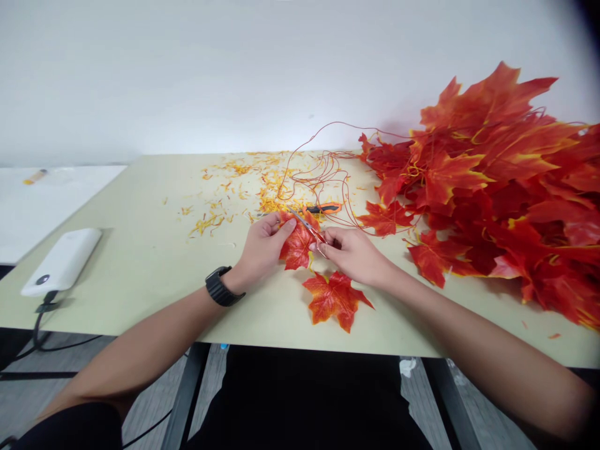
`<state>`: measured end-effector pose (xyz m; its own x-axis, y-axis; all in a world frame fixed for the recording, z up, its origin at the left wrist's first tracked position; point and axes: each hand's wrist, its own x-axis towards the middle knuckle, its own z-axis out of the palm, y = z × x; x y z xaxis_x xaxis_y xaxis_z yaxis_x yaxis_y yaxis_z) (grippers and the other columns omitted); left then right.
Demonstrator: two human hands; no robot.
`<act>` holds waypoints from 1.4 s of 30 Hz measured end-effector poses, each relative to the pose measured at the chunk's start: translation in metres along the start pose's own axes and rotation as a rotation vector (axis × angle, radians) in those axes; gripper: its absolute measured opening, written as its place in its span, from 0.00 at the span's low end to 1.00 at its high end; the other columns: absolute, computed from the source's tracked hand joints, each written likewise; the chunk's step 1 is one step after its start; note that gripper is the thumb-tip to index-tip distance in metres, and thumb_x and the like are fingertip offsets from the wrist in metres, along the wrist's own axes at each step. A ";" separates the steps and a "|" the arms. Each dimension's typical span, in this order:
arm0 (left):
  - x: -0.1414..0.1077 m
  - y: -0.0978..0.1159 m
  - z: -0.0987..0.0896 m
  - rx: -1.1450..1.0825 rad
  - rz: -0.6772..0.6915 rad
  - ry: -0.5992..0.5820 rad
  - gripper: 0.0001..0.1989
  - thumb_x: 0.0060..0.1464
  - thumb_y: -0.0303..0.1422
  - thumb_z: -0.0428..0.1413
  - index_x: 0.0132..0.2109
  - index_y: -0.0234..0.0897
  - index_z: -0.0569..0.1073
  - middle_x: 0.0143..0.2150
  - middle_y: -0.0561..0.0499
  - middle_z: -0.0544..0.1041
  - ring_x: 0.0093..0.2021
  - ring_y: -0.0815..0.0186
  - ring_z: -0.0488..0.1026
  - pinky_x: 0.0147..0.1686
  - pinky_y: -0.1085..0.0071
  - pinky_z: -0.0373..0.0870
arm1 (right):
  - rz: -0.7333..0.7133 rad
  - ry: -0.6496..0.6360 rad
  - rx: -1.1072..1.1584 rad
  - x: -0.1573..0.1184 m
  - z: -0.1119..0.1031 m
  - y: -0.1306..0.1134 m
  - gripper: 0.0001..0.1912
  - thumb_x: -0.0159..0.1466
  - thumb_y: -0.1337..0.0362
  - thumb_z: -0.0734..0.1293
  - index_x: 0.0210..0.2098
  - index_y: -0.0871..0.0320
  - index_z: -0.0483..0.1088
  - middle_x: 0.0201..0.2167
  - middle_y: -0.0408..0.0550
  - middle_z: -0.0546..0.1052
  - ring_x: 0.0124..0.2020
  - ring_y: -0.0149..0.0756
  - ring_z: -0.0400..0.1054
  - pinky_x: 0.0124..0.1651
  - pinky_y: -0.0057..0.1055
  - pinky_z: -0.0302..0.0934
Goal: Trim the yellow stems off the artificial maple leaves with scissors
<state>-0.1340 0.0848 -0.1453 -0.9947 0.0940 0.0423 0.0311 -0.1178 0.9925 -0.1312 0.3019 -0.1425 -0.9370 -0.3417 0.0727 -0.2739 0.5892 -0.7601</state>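
Note:
My left hand (268, 242) pinches a red artificial maple leaf (298, 246) between thumb and fingers above the table's middle. In my right hand (350, 251) is a small pair of scissors (305, 224), its blades pointing up and left across the leaf's upper part. Whether the blades touch the leaf edge I cannot tell. Just below my hands lies another red-orange maple leaf (334, 300) with yellow edges. Behind them rests a tool with orange and black handles (323, 208), partly hidden by the held leaf.
A big heap of red artificial leaves (497, 187) covers the table's right side. Thin red-brown cords (323, 169) loop out of it. Yellow-orange trimmings (239, 167) are scattered toward the back. At the left stands a white power bank (65, 259) with a black cable (40, 319).

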 end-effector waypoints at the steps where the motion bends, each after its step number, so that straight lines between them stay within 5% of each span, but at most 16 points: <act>1: 0.000 0.000 0.000 0.003 0.000 0.003 0.20 0.57 0.47 0.70 0.38 0.36 0.75 0.31 0.52 0.78 0.28 0.73 0.72 0.29 0.76 0.69 | 0.001 0.002 0.002 0.000 0.000 0.000 0.19 0.68 0.57 0.67 0.25 0.55 0.60 0.22 0.41 0.67 0.27 0.31 0.60 0.34 0.33 0.50; 5: 0.001 -0.001 -0.001 0.021 -0.007 0.000 0.21 0.57 0.49 0.70 0.40 0.35 0.77 0.33 0.50 0.81 0.29 0.72 0.74 0.29 0.76 0.72 | 0.002 0.066 0.056 0.002 0.000 0.002 0.19 0.66 0.58 0.68 0.24 0.55 0.58 0.22 0.41 0.66 0.26 0.30 0.57 0.33 0.32 0.50; 10: 0.000 -0.001 0.000 -0.021 -0.023 -0.032 0.24 0.54 0.52 0.72 0.42 0.35 0.77 0.35 0.49 0.83 0.31 0.70 0.78 0.32 0.74 0.76 | 0.048 0.207 0.299 0.005 -0.002 0.003 0.28 0.63 0.46 0.75 0.24 0.55 0.57 0.23 0.41 0.63 0.28 0.30 0.54 0.33 0.31 0.51; 15: -0.004 0.005 0.005 -0.092 -0.062 -0.094 0.22 0.53 0.49 0.73 0.42 0.36 0.79 0.36 0.50 0.83 0.33 0.70 0.78 0.35 0.74 0.77 | 0.131 0.166 0.722 0.006 -0.005 -0.005 0.34 0.51 0.43 0.83 0.24 0.56 0.58 0.25 0.39 0.63 0.30 0.29 0.59 0.38 0.31 0.60; 20: -0.001 0.003 0.000 -0.255 -0.102 -0.015 0.15 0.53 0.43 0.70 0.37 0.37 0.79 0.33 0.52 0.78 0.31 0.71 0.73 0.29 0.76 0.70 | 0.190 0.176 0.830 0.007 -0.008 -0.004 0.34 0.46 0.49 0.86 0.24 0.56 0.59 0.26 0.40 0.64 0.34 0.32 0.65 0.42 0.33 0.64; 22: 0.003 0.002 -0.005 -0.314 -0.185 -0.039 0.14 0.52 0.40 0.69 0.43 0.38 0.80 0.34 0.51 0.79 0.30 0.70 0.74 0.28 0.75 0.69 | 0.223 0.172 0.877 0.007 -0.010 -0.002 0.33 0.45 0.51 0.87 0.24 0.56 0.60 0.27 0.40 0.65 0.35 0.31 0.65 0.43 0.32 0.65; 25: 0.006 0.003 -0.010 -0.285 -0.239 -0.168 0.27 0.47 0.33 0.71 0.56 0.44 0.80 0.39 0.51 0.82 0.30 0.70 0.75 0.29 0.75 0.70 | 0.268 0.132 0.931 0.009 -0.013 0.001 0.32 0.45 0.54 0.87 0.25 0.56 0.61 0.30 0.41 0.70 0.35 0.31 0.67 0.43 0.33 0.67; 33: 0.000 0.012 -0.010 0.021 0.093 -0.383 0.43 0.46 0.30 0.77 0.68 0.51 0.74 0.59 0.45 0.79 0.48 0.63 0.80 0.42 0.73 0.78 | 0.305 -0.027 0.940 0.007 -0.017 0.002 0.24 0.49 0.57 0.86 0.28 0.57 0.68 0.31 0.43 0.76 0.35 0.32 0.71 0.46 0.36 0.69; 36: 0.004 0.008 -0.013 0.053 0.202 -0.329 0.34 0.50 0.34 0.76 0.64 0.50 0.80 0.57 0.45 0.79 0.49 0.65 0.77 0.42 0.74 0.76 | 0.326 -0.073 0.980 0.006 -0.016 0.002 0.23 0.48 0.58 0.87 0.30 0.57 0.72 0.33 0.43 0.78 0.37 0.33 0.73 0.48 0.35 0.69; 42: 0.014 0.003 -0.019 0.127 0.402 -0.337 0.07 0.52 0.36 0.76 0.38 0.42 0.89 0.48 0.45 0.81 0.50 0.65 0.76 0.45 0.73 0.73 | 0.389 -0.103 1.029 0.005 -0.009 0.002 0.22 0.47 0.58 0.88 0.29 0.58 0.75 0.33 0.43 0.79 0.36 0.31 0.72 0.44 0.32 0.67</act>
<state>-0.1499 0.0671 -0.1437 -0.8159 0.3804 0.4353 0.4353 -0.0913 0.8956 -0.1384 0.3079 -0.1377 -0.8843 -0.3531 -0.3057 0.3918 -0.2048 -0.8970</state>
